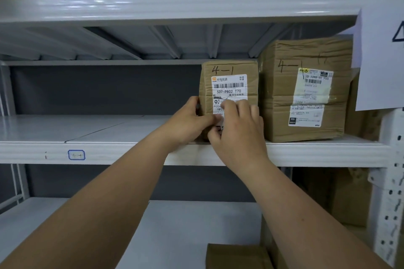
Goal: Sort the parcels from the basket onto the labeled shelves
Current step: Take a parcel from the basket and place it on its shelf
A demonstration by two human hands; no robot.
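Cardboard parcel [229, 89] stood upright just left of the larger box [306, 89]; left hand [188, 122] and right hand [238, 131] both clasped it.

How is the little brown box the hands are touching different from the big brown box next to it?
The small brown cardboard box is narrower and shorter than the large brown cardboard box to its right. The left hand and right hand touch the small one; nothing touches the large one. The small box shows one white label, the large box two. Both have "4-1" written on them and sit on the same white metal shelf.
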